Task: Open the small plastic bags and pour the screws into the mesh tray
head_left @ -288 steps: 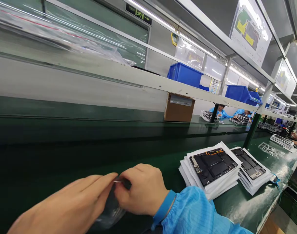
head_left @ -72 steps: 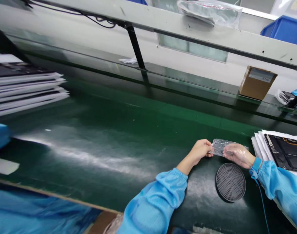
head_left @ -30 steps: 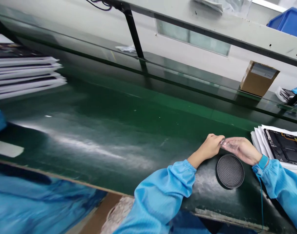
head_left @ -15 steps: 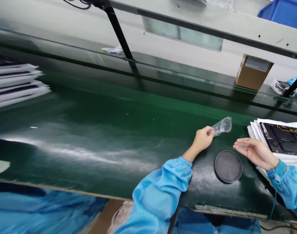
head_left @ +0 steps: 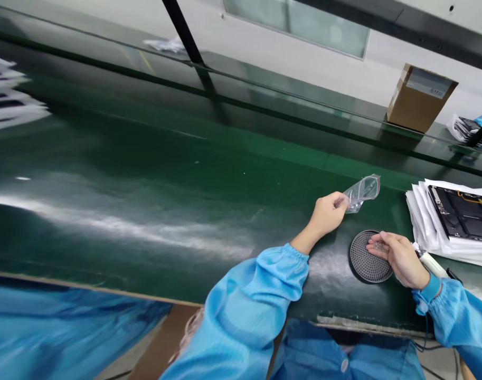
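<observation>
My left hand (head_left: 328,212) pinches one end of a small clear plastic bag (head_left: 362,191) and holds it just above the green belt (head_left: 153,174). My right hand (head_left: 399,257) is cupped, palm up, over the right side of a round black perforated tray (head_left: 364,260). Tiny shiny parts (head_left: 379,246) lie on its fingers. Both arms wear light blue sleeves.
A stack of white sheets topped by an open dark device (head_left: 462,214) lies to the right of the tray. A white pen-like tool (head_left: 429,262) lies beside my right wrist. A cardboard box (head_left: 418,97) stands on the far ledge. Another white stack (head_left: 11,105) sits at far left.
My hands parted: the left one drew the bag away and up, while the right one, with small parts in its palm, came down over the black tray.
</observation>
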Demonstrator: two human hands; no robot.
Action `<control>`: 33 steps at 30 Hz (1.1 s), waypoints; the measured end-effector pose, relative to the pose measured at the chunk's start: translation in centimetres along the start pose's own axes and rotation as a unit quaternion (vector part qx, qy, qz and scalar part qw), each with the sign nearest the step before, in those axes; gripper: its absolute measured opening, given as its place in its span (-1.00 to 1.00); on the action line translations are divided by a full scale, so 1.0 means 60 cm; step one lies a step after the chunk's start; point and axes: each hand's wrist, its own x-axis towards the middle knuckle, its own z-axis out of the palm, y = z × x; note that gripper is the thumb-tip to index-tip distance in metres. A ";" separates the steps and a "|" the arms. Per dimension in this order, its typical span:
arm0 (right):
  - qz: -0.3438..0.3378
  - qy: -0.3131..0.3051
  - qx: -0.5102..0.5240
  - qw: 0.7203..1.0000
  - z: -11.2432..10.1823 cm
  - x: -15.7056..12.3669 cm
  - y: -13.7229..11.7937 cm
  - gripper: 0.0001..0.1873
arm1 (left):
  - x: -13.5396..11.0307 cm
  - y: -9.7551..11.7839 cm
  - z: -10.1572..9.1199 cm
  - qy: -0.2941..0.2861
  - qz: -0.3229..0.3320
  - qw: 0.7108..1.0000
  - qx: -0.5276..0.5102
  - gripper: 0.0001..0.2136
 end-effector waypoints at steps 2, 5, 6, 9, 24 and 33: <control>-0.025 0.007 -0.018 1.000 0.002 0.001 0.006 -0.40 | -0.002 0.005 -0.001 -0.005 0.001 1.000 0.001 -0.83; -0.058 0.008 -0.047 0.997 0.002 0.003 0.016 -0.37 | -0.005 0.011 -0.003 -0.012 0.002 1.000 0.005 -0.85; -0.067 0.005 -0.058 0.996 0.002 0.002 0.019 -0.37 | -0.006 0.013 -0.004 -0.015 0.003 1.000 0.006 -0.85; -0.090 -0.007 -0.097 0.991 -0.006 -0.008 0.025 -0.37 | -0.008 0.017 -0.004 -0.022 0.005 1.000 0.011 -0.86; -0.175 -0.199 -0.290 0.919 -0.056 -0.043 0.010 -0.35 | -0.010 0.017 -0.003 -0.021 0.021 0.999 0.021 -0.85; -0.211 -0.184 -0.399 0.873 -0.047 -0.042 -0.024 -0.57 | -0.014 0.027 -0.008 -0.037 0.022 0.999 -0.015 -0.80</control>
